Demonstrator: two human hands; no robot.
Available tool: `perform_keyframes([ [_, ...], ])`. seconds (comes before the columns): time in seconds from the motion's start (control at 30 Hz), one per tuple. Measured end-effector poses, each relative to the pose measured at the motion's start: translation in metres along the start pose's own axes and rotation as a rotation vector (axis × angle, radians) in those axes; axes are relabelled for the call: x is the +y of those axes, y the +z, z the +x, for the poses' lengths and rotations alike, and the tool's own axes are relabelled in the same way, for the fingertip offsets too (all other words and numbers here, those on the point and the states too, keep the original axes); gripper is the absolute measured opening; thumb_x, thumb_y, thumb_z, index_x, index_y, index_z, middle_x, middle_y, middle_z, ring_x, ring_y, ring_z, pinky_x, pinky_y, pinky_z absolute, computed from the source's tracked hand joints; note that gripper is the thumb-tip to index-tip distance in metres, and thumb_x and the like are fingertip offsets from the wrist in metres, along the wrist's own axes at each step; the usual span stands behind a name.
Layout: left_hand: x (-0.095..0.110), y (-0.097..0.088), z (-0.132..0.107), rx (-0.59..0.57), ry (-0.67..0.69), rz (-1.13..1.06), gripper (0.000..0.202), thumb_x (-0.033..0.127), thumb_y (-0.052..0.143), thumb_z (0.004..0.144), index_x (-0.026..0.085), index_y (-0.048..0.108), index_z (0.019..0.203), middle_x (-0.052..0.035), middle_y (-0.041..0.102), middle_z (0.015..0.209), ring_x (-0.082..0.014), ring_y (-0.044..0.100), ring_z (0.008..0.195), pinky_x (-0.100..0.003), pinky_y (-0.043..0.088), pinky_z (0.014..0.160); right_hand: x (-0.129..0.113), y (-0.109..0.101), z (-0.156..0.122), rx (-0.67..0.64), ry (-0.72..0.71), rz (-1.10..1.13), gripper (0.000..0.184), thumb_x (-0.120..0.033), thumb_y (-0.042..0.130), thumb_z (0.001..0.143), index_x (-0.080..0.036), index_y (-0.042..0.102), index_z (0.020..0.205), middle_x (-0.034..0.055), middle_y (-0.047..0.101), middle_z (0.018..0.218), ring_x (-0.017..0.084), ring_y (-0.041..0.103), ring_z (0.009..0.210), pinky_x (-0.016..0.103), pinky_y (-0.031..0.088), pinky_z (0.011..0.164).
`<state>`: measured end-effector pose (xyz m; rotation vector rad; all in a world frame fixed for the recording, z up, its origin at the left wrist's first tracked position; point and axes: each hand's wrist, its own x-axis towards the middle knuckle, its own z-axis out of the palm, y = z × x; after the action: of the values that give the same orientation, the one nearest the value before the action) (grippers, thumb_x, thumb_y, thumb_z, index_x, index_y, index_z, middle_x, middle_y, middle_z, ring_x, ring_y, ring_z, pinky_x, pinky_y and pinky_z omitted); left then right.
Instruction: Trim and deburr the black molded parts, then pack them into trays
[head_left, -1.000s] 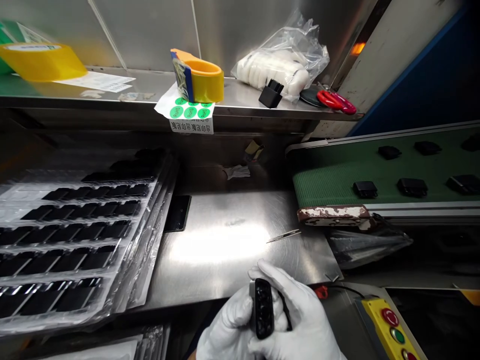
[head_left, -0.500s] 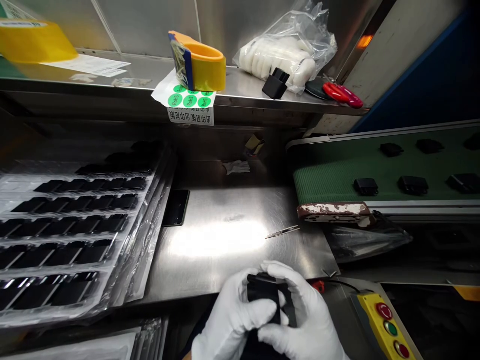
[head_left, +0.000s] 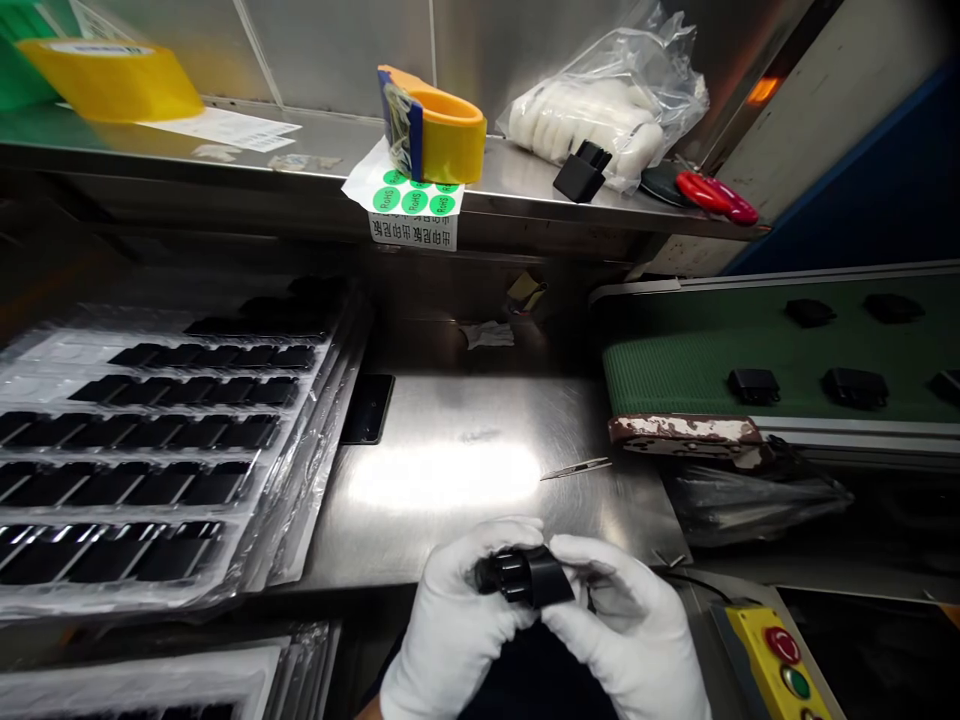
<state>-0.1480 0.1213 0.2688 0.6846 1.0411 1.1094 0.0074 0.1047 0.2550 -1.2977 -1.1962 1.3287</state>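
Note:
Both of my hands, in white gloves, are at the near edge of the metal bench. My left hand (head_left: 461, 600) is closed round the left end of a black plug adapter (head_left: 529, 577), where rounded ridges or prongs show. The right end, with a smooth flat face, is pinched between thumb and fingers of my right hand (head_left: 630, 625). Palms and fingers hide part of the adapter. Ahead of the hands, a pair of tweezers (head_left: 576, 469) lies on the metal bench (head_left: 420, 545).
Trays of black covers (head_left: 180, 485) are stacked at left, beside a phone (head_left: 368, 409). A green conveyor (head_left: 675, 360) carries several black adapters at right. On the shelf are a tape dispenser (head_left: 442, 130), bagged white items (head_left: 585, 115) and another black adapter (head_left: 583, 172). A yellow button box (head_left: 780, 660) stands lower right.
The adapter has turned in my hands, so its ridged end now shows at the left. The view has shifted, and the surroundings appear further right.

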Motion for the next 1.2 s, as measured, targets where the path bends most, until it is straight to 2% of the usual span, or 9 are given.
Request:
perform_keyframes([
  [0.23,0.006,0.000,0.001,-0.065,-0.002,-0.036,0.029,0.001,0.080,0.059,0.019,0.073,0.082,-0.0017,0.072,0.090,-0.0237,0.068,0.088,-0.032,0.052,0.083,-0.013,0.003,0.005,0.030,0.156,0.156,0.042,-0.025,0.087,0.061,-0.030,0.075,0.101,0.0016,0.074,0.086,0.019,0.068,0.078,0.029,0.054,0.076],
  [0.37,0.018,0.002,0.000,-0.101,-0.163,0.091,0.018,0.009,0.074,0.070,0.013,0.071,0.088,-0.0033,0.073,0.082,-0.0227,0.068,0.079,-0.030,0.052,0.073,-0.011,0.001,0.014,-0.147,0.253,0.322,0.038,-0.027,0.083,0.070,-0.028,0.072,0.107,0.0026,0.074,0.097,0.019,0.067,0.092,0.030,0.051,0.087],
  [0.47,0.022,0.005,0.003,-0.098,-0.190,0.143,0.009,0.013,0.070,0.074,0.013,0.070,0.083,-0.0014,0.071,0.073,-0.0173,0.065,0.069,-0.025,0.050,0.064,-0.003,0.001,0.018,-0.232,0.282,0.365,0.035,-0.028,0.075,0.080,-0.022,0.068,0.113,0.0040,0.071,0.087,0.014,0.063,0.075,0.023,0.049,0.068],
  [0.57,0.022,0.005,0.007,-0.146,-0.175,0.189,0.009,0.020,0.061,0.083,0.014,0.065,0.077,0.0001,0.066,0.065,-0.0150,0.062,0.064,-0.024,0.049,0.062,0.004,0.001,0.019,-0.248,0.340,0.349,0.032,-0.032,0.069,0.085,-0.015,0.066,0.112,0.0012,0.063,0.069,0.008,0.052,0.057,0.019,0.038,0.051],
  [0.8,0.014,-0.007,0.012,-0.121,-0.260,0.411,0.036,0.049,0.057,0.085,0.016,0.058,0.072,0.0058,0.048,0.053,-0.0071,0.038,0.043,-0.019,0.029,0.041,0.000,0.003,0.018,-0.204,0.429,0.258,0.035,-0.043,0.071,0.080,-0.010,0.068,0.091,0.0039,0.065,0.061,0.009,0.058,0.049,0.017,0.037,0.046],
  [0.93,0.014,-0.009,0.011,-0.194,-0.231,0.316,0.026,0.039,0.058,0.087,0.015,0.061,0.078,0.0038,0.053,0.058,-0.0082,0.045,0.047,-0.019,0.034,0.044,-0.005,0.008,0.017,-0.157,0.403,0.263,0.033,-0.040,0.073,0.079,-0.013,0.070,0.097,0.0011,0.064,0.057,0.009,0.058,0.048,0.016,0.038,0.044],
  [1.0,0.012,-0.010,0.010,-0.264,-0.111,0.279,0.011,0.024,0.060,0.086,0.016,0.066,0.091,0.0002,0.061,0.071,-0.0120,0.057,0.059,-0.023,0.045,0.056,-0.005,0.009,0.017,-0.124,0.364,0.277,0.037,-0.032,0.078,0.075,-0.019,0.069,0.108,0.0026,0.070,0.070,0.010,0.061,0.054,0.016,0.039,0.044],
  [1.1,0.004,-0.015,0.008,-0.265,0.324,0.465,0.035,0.006,0.058,0.082,0.023,0.067,0.111,-0.0045,0.063,0.090,-0.0180,0.062,0.079,-0.031,0.050,0.072,-0.002,0.008,0.016,-0.097,0.206,0.281,0.038,-0.018,0.083,0.069,-0.027,0.072,0.105,0.0030,0.073,0.094,0.014,0.067,0.076,0.019,0.053,0.061],
  [1.2,-0.004,-0.018,0.006,-0.213,0.749,0.666,0.055,-0.006,0.051,0.078,0.025,0.062,0.123,-0.0038,0.061,0.082,-0.0174,0.056,0.077,-0.032,0.046,0.070,0.002,0.006,0.015,-0.056,-0.057,0.261,0.027,-0.009,0.078,0.072,-0.029,0.075,0.090,0.0001,0.073,0.099,0.015,0.068,0.093,0.024,0.054,0.085],
])
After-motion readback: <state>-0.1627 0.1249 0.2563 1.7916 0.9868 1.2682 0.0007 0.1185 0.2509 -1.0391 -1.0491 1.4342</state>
